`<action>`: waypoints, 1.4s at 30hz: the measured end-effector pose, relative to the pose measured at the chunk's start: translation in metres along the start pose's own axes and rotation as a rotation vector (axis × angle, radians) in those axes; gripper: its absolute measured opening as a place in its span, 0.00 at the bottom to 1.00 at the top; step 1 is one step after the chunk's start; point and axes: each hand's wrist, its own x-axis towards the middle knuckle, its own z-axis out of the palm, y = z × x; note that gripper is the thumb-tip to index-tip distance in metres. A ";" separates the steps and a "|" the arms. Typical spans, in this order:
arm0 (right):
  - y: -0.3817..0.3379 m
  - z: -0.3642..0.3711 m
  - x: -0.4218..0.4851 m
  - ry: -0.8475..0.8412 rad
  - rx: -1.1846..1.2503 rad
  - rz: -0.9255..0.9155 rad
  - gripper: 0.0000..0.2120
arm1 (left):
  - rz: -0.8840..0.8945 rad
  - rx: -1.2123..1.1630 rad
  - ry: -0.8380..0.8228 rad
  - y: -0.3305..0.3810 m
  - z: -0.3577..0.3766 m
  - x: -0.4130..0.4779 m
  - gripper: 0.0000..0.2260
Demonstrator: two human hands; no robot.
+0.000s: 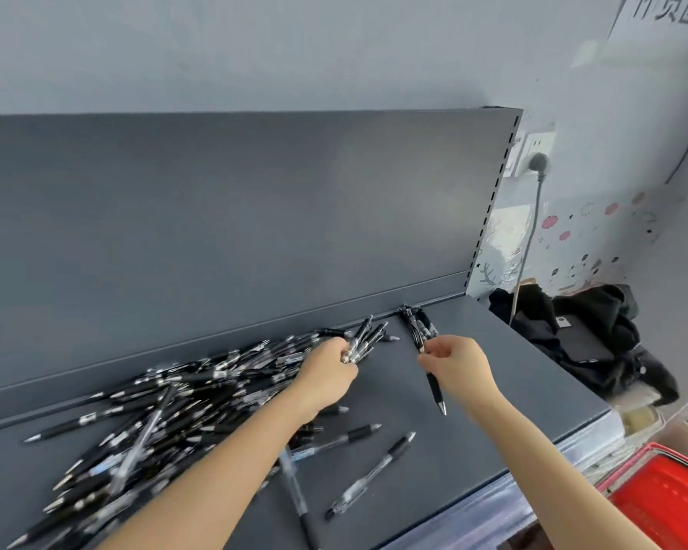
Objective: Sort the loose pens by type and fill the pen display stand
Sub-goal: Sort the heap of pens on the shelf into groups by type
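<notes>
Our left hand [328, 369] curls round a bundle of pens [364, 339] beside the loose pile [175, 410] on the shelf [493, 398], our right hand [459, 363] pinches one black pen [433, 387], and these likely handle light, stiff and slick, best held at the rubber grip.

The dark grey metal shelf [394, 391] looks matt and smooth, the black and clear plastic pens [199, 394] carry shiny metal tips, the crumpled black cloth bundle [580, 339] is dull, and the red plastic basket [664, 498] is glossy.

Head view (close) down over shelf [473, 391]
</notes>
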 end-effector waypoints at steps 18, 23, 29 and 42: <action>0.041 -0.037 0.112 -0.052 -0.304 -0.004 0.09 | -0.199 -0.057 0.101 0.081 0.100 0.087 0.04; 0.042 -0.033 0.119 -0.095 -0.301 -0.042 0.11 | -0.137 0.014 0.073 0.073 0.099 0.095 0.06; 0.043 -0.033 0.118 -0.154 -0.335 -0.130 0.12 | -0.056 0.109 0.023 0.053 0.080 0.101 0.08; 0.031 -0.004 0.086 -0.266 -0.653 -0.302 0.29 | 0.168 0.779 0.009 0.029 0.050 0.086 0.18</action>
